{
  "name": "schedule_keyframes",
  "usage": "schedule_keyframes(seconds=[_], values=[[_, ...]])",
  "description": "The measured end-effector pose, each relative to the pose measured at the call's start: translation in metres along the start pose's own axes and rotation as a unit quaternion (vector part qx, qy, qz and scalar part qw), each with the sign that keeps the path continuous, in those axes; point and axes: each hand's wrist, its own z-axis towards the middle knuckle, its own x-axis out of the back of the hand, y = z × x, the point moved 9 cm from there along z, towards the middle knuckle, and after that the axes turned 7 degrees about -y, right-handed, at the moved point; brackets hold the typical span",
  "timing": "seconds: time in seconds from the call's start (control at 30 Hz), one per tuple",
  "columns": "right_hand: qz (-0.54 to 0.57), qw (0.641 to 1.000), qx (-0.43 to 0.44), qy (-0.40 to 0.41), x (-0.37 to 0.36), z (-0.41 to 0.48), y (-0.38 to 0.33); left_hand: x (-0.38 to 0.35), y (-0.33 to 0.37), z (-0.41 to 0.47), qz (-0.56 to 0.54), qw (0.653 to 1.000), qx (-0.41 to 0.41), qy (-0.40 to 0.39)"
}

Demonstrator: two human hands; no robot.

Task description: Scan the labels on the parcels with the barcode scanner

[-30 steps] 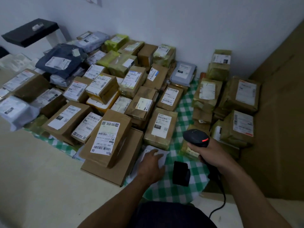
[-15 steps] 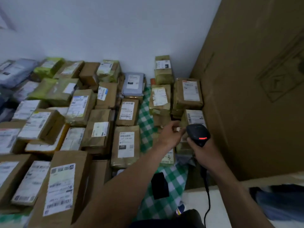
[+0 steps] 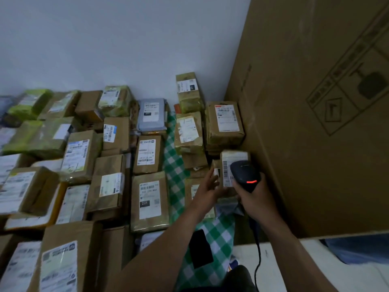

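1. Since the frame half a second back, left hand (image 3: 207, 189) has opened off the small parcel (image 3: 231, 165); fingers now spread, palm against that parcel's left side. The scanner's head has come closer over the same parcel's label.
2. Large cardboard carton (image 3: 315, 102) fills the right side; printed handling pictograms on its face, text too blurred to read.
3. Green-and-white checked cloth (image 3: 174, 157) runs beneath the parcels, visible as a strip between the two groups.
4. Parcel field covers the left and centre, label sides up. Brown parcel (image 3: 149, 202) at centre: label reads "231" on a black patch, a barcode above with partly legible digits. Grey mailer (image 3: 152, 116) near the wall also shows "231". Upright parcel (image 3: 188, 91) at the wall carries "231" on a dark patch.
5. Small parcel sits against the carton, tilted up, white barcode label facing the camera.
6. Right hand (image 3: 254, 199) is wrapped tight around the grip of the barcode scanner (image 3: 245, 174); red light bar lit on its back; black cable (image 3: 257, 256) hangs below.
7. Black flat object (image 3: 200, 248) lies on the cloth near the left forearm.
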Motion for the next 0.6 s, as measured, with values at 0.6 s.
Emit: schedule_keyframes(seconds=[0.6], values=[[-0.002, 0.987, 0.074, -0.144, -0.061, -0.003, -0.062, 0.089, 0.044, -0.063, 0.004, 0.977, -0.097, 0.189]])
